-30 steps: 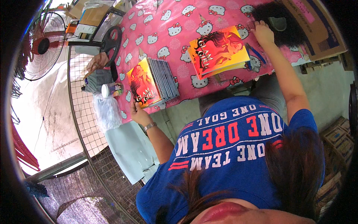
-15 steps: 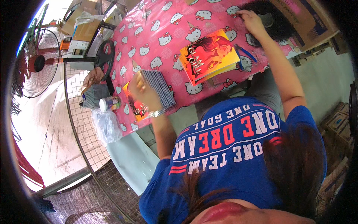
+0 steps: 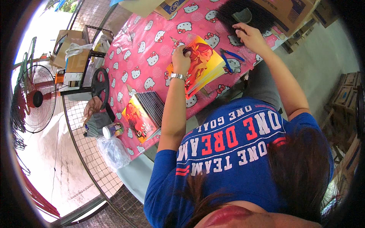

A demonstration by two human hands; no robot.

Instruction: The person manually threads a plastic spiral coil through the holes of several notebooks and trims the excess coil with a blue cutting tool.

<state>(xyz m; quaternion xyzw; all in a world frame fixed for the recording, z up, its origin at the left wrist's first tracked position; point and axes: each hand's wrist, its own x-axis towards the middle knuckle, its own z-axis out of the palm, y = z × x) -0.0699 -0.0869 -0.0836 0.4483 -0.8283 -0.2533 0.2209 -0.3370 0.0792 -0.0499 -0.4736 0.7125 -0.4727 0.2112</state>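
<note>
My left hand [image 3: 181, 60], a watch on its wrist, lies with curled fingers on the upper left corner of a stack of orange printed sheets [image 3: 205, 64] on the pink patterned tablecloth [image 3: 144, 49]. My right hand [image 3: 249, 36] reaches further back, its fingers pinched at the edge of a black fuzzy pile [image 3: 234, 11]. A blue-handled tool [image 3: 230, 57] lies between the stack and my right arm. A second orange printed stack [image 3: 137, 119] with a grey ribbed pad [image 3: 152, 106] beside it sits near the table's left front edge.
Cardboard boxes [image 3: 292, 11] stand behind the black pile and more [image 3: 346, 91] on the floor at right. A standing fan [image 3: 34, 98], a wire mesh panel [image 3: 87, 163], a small can [image 3: 112, 130] and a clear plastic bag [image 3: 112, 152] are at the left.
My left hand left the stack at the table's left edge and moved right onto the middle orange stack. My right hand stayed at the black pile. The view shifted.
</note>
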